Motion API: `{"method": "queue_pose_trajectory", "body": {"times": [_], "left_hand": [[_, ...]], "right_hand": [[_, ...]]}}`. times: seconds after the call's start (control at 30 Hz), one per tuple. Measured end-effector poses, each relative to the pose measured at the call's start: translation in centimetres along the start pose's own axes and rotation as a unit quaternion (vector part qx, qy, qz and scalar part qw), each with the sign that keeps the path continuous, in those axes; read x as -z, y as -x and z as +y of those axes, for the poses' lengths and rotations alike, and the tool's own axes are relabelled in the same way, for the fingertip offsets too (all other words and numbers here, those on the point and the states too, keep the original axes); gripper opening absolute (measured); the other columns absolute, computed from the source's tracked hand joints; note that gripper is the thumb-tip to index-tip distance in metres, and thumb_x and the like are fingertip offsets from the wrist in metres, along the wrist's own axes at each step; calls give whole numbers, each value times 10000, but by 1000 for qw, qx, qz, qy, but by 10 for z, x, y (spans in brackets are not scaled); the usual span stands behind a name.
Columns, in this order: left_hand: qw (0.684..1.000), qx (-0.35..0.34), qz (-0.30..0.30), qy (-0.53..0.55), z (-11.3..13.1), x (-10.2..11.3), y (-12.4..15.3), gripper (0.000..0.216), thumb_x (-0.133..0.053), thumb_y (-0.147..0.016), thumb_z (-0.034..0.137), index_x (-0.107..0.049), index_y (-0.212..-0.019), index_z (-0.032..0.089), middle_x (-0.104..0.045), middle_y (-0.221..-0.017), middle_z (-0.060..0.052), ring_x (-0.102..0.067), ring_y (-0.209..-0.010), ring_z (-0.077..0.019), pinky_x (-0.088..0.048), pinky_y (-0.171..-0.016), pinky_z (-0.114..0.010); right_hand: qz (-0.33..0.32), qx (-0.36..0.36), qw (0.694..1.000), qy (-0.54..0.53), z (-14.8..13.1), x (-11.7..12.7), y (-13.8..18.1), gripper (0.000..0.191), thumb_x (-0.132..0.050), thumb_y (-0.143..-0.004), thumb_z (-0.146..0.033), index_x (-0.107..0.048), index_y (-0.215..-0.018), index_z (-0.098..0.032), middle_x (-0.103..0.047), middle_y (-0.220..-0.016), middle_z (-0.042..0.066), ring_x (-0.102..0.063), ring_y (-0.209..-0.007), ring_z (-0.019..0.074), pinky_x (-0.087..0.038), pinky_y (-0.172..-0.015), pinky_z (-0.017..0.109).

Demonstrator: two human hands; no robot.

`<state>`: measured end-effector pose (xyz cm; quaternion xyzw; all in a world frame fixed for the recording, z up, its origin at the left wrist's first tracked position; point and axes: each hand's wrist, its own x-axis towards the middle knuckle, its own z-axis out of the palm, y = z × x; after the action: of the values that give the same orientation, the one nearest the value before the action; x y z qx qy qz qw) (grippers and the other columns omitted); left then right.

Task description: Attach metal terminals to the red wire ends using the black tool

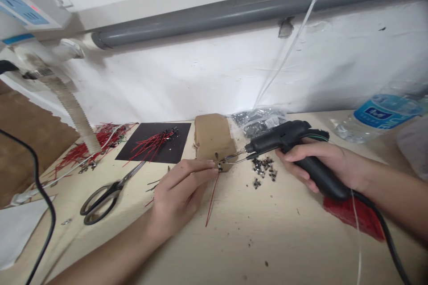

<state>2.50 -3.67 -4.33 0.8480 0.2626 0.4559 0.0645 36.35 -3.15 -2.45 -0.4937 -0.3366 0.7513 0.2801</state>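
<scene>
My left hand (182,191) pinches a small metal part with a thin red wire (212,200) at its fingertips, the wire trailing down over the tabletop. My right hand (323,162) is wrapped round the grip of a black soldering gun (284,140). The gun's metal tip (234,156) points left and meets the small part at my left fingertips, just in front of a brown cardboard block (212,140). A black cable (388,231) runs from the gun's handle toward the lower right.
Loose small metal parts (264,169) lie by the gun, with a clear bag of them (259,120) behind. Scissors (109,193), a black mat with red wires (155,142), a red wire pile (87,147), a water bottle (377,116) and a red pad (354,218) also sit on the table.
</scene>
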Motion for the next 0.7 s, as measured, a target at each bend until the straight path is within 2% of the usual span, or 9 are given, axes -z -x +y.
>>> {"method": "queue_pose_trajectory", "body": {"times": [0.1,0.2,0.3,0.33,0.4,0.47,0.57,0.7], "left_hand": [[999,-17,-26,-14,-7,0,0,316,-687,-880,-63,-747,-1105,151,-783,-1057,-76,-734,-988,-174,-567,-851,-330],[999,-5,-47,-27,-9,1,-4,299,-663,-888,-35,-746,-1077,181,-786,-1037,-58,-730,-957,-187,-528,-831,-366],[994,55,-66,-61,-1,5,-10,239,-636,-892,43,-742,-1051,186,-761,-1006,-65,-700,-885,-203,-495,-756,-372],[991,83,-76,-74,3,7,-11,177,-633,-895,86,-737,-999,184,-739,-908,-52,-672,-798,-195,-478,-702,-359],[977,146,-125,-97,11,10,-12,78,-634,-903,177,-706,-875,189,-657,-702,-5,-595,-623,-168,-423,-588,-321],[956,197,-183,-118,18,10,-11,125,-642,-904,248,-673,-793,200,-605,-604,25,-541,-521,-149,-367,-510,-292],[935,230,-238,-126,22,5,-6,160,-646,-895,268,-663,-749,206,-635,-597,29,-549,-483,-135,-341,-470,-266],[935,248,-234,-100,23,-1,-3,146,-616,-889,219,-690,-764,202,-660,-612,14,-557,-476,-130,-347,-462,-244]], "right_hand": [[4,10,1000,2,-1,-1,1,185,-811,-758,-348,-712,-769,-192,-602,-507,-13,-511,-408,117,-501,-375,215],[12,12,1000,9,-1,-2,1,184,-798,-771,-356,-720,-815,-195,-602,-511,-18,-506,-402,118,-510,-372,221],[16,14,1000,8,-1,-2,1,193,-800,-761,-355,-712,-811,-190,-599,-505,-18,-514,-401,119,-512,-371,217],[17,16,1000,7,-1,-1,1,195,-799,-760,-355,-711,-811,-189,-599,-503,-18,-515,-399,119,-513,-371,216],[12,19,1000,12,-1,-1,0,200,-795,-768,-362,-710,-818,-189,-603,-501,-19,-517,-389,118,-512,-366,215],[7,23,1000,16,0,0,0,204,-793,-778,-368,-713,-837,-190,-610,-504,-19,-521,-382,118,-513,-363,216],[8,25,1000,17,0,0,-1,214,-795,-783,-374,-716,-861,-191,-616,-505,-20,-535,-381,123,-510,-363,218],[15,22,1000,7,1,0,-2,224,-812,-769,-370,-713,-852,-187,-614,-502,-17,-533,-393,126,-504,-372,224]]}}
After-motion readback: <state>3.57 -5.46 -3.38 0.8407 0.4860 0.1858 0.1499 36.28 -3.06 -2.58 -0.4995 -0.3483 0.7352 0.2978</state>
